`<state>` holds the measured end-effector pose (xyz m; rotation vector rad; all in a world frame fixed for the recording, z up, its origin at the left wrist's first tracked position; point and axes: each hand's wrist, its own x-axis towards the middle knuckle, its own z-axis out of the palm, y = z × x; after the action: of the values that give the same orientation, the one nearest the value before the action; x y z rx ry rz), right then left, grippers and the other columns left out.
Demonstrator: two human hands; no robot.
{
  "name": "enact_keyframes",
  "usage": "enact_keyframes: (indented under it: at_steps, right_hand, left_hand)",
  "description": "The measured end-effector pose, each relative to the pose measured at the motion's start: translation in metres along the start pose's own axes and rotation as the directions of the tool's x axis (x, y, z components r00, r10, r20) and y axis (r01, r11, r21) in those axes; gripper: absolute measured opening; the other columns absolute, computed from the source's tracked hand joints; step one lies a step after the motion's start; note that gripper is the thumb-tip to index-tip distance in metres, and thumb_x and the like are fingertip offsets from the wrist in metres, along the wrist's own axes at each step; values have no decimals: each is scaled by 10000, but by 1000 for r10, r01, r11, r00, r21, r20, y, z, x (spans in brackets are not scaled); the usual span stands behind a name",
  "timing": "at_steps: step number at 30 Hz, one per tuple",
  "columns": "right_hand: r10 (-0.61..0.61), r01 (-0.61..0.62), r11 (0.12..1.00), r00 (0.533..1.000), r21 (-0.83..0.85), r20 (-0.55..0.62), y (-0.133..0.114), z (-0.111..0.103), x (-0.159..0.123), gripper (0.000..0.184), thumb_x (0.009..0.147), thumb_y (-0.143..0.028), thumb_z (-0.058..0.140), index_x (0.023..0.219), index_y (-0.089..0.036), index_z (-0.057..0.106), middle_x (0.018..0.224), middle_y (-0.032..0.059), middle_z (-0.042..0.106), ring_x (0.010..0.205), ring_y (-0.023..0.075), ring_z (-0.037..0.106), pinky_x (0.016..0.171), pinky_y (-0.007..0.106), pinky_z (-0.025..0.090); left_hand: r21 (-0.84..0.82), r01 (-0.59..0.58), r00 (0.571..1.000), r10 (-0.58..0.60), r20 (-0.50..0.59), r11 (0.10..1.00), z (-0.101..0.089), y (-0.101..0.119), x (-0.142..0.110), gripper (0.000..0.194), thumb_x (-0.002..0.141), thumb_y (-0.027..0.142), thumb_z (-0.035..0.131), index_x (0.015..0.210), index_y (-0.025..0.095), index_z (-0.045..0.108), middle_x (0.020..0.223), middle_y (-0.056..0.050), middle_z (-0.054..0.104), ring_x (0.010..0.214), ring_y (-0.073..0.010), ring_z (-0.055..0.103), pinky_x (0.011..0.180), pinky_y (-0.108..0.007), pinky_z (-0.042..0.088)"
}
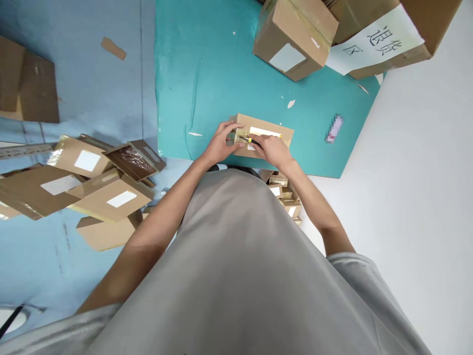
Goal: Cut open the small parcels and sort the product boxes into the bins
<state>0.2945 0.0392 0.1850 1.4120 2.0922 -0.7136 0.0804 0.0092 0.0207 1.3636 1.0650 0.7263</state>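
Note:
A small cardboard box with clear tape and a white label lies at the near edge of the teal table. My left hand grips its left end, thumb and fingers spread to either side of the taped part. In my right hand is a yellow and black utility knife, held low over the box. The knife's tip points left at the taped end, between the fingers of my left hand. Whether the blade touches the tape is too small to tell.
Beyond my hands stand a taped carton and a larger box with a handwritten sign. A blurred pinkish item and paper scraps lie on the table. Several cartons are heaped on the floor at left; more boxes sit below the table edge.

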Motion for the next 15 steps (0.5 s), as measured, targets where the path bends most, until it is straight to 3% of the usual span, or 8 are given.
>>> enact_keyframes:
  at_steps: [5,10,15]
  right_hand:
    - [-9,9,1000,1000,22,-5,3,1,5,511,1239,-425,403,1679,-255,600,1418,150,813,1237,352,766,993,393,521]
    - [-49,49,999,998,-5,34,6,-12,9,463,1232,-402,446,1607,-244,667,1355,160,828,1204,356,774,990,409,520]
    - [-72,74,996,997,-57,32,-11,-15,21,411,1216,-269,450,1498,-158,727,1313,205,824,1213,360,772,1034,440,527]
  left_hand:
    - [6,18,1000,-17,-16,1000,2,3,-2,706,987,597,804,1615,349,598,1692,-122,484,1504,-357,563,1164,-518,608]
    - [-49,46,998,-47,-37,998,3,8,-4,719,969,645,817,1592,346,618,1697,-125,493,1487,-352,576,1162,-516,610]
    - [-40,83,995,-86,-58,996,1,11,-4,716,943,632,850,1564,339,646,1678,-130,520,1482,-361,588,1151,-524,615]
